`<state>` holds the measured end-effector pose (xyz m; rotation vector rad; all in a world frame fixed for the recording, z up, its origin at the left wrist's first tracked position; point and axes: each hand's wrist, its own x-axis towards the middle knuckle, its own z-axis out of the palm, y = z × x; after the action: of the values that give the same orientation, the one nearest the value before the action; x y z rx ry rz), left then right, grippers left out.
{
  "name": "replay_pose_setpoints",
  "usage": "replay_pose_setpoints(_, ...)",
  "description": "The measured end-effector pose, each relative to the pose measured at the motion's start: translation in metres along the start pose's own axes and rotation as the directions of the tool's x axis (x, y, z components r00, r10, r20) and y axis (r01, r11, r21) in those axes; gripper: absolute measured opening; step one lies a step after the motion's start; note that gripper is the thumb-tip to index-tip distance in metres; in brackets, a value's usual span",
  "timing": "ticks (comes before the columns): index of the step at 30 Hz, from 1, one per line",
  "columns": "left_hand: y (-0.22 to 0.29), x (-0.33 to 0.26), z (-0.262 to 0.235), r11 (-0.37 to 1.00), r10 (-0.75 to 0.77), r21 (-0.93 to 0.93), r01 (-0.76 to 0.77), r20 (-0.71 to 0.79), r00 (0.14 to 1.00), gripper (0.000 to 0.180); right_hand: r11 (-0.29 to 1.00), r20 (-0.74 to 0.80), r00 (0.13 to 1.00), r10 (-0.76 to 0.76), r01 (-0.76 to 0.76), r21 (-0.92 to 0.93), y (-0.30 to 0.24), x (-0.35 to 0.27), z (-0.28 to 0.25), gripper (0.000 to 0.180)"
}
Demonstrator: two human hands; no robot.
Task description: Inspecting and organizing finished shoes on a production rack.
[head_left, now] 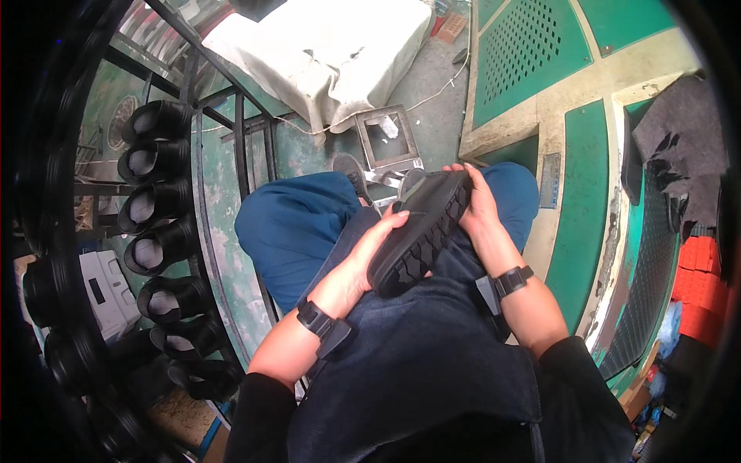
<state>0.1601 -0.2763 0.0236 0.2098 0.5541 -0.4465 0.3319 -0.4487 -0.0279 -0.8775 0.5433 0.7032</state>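
Note:
A black shoe [421, 231] with a thick, deeply grooved sole is held tilted above my lap, its sole edge facing right and toward me. My left hand [369, 251] grips the nearer end, thumb on the upper and the other fingers hidden beneath. Around the far end wraps my right hand [480, 202], its fingers curled over the edge. The shoe's opening faces away and cannot be seen. Both wrists carry dark straps with a box-shaped device.
On the left, a black metal rack [241, 147] holds several black shoes [158, 197] in a column. Ahead lie a square metal frame [386, 137] and a bulky form under white cloth [332, 62]. Green machine panels [584, 201] rise on the right, near orange-red blocks [698, 266] and dark cloth [683, 147].

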Motion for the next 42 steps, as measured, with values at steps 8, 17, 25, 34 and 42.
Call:
replay_pose_setpoints(8,0.030,-0.009,0.004,0.985,0.118,0.138,-0.107,-0.079,0.990,0.061,1.000,0.102,0.995,0.009,-0.007,-0.020,0.029,0.031,0.024,0.036)
replay_pose_setpoints(17,0.022,-0.024,-0.001,0.733,0.368,0.665,-0.142,-0.212,0.906,0.090,0.914,0.318,0.945,0.075,0.062,-0.400,0.018,0.000,0.050,0.036)
replay_pose_setpoints(25,0.065,0.062,-0.007,0.729,0.440,0.631,-0.266,-0.134,0.888,0.054,0.731,0.436,0.885,0.163,0.189,-0.656,0.006,0.004,0.091,0.030)
replay_pose_setpoints(34,0.070,0.065,-0.014,0.874,0.421,0.349,-0.338,-0.195,0.886,0.071,0.734,0.619,0.755,0.216,0.293,-0.613,0.018,0.021,0.102,0.028)
replay_pose_setpoints(42,0.062,0.071,-0.013,0.860,0.455,0.307,-0.407,-0.100,0.885,0.049,0.688,0.672,0.730,0.123,0.425,-0.588,0.031,0.004,0.084,0.030)
